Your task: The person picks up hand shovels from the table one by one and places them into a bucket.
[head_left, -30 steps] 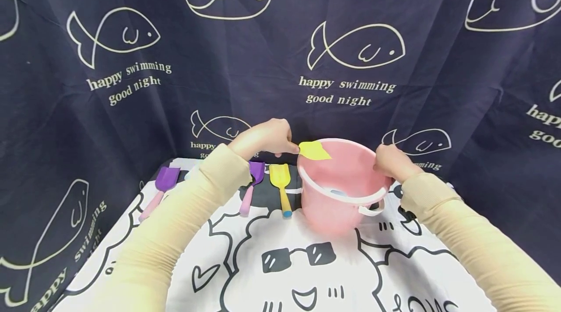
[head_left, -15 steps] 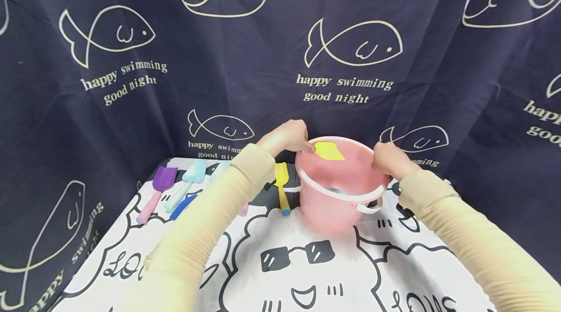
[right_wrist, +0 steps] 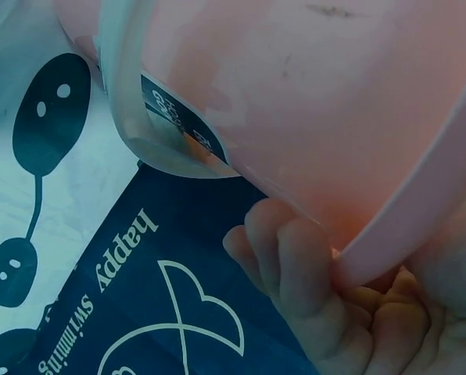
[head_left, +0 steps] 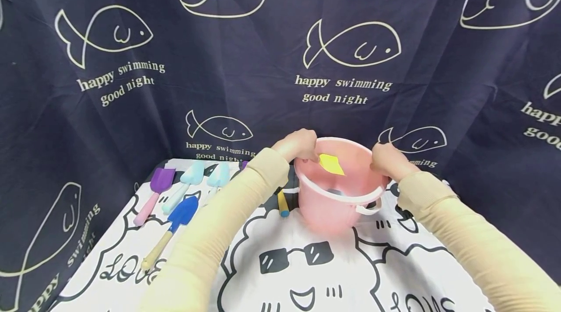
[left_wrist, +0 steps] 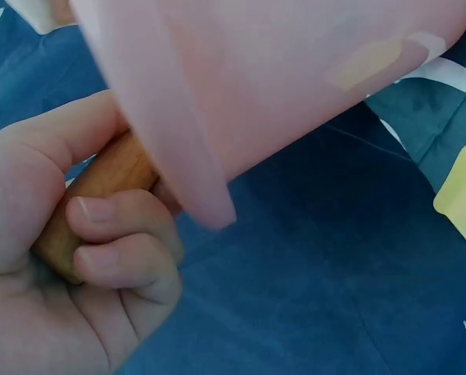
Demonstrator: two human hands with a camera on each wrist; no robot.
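My left hand [head_left: 302,144] grips the wooden handle [left_wrist: 112,176] of a small sand shovel at the bucket's left rim. The shovel's yellow blade [head_left: 331,164] points into the pink bucket [head_left: 326,214], tilted downward. In the left wrist view, fingers curl round the handle and the bucket wall hides the blade, apart from a pale yellow patch showing through. My right hand [head_left: 387,160] pinches the bucket's right rim; in the right wrist view its fingers [right_wrist: 299,258] lie against the outside wall. A greyish thing [head_left: 335,192] lies inside the bucket, mostly hidden by the front rim.
Left of the bucket lie a purple shovel [head_left: 162,179], two pale blue shovels [head_left: 193,174], a blue shovel [head_left: 184,210] with a wooden handle, and a yellow one whose handle [head_left: 283,203] shows beside my sleeve. A dark printed curtain [head_left: 245,78] hangs behind the table.
My left hand has moved right and slightly down, bringing the yellow blade deeper into the bucket. The blue shovel has come out from behind my left arm. My right hand stays on the rim.
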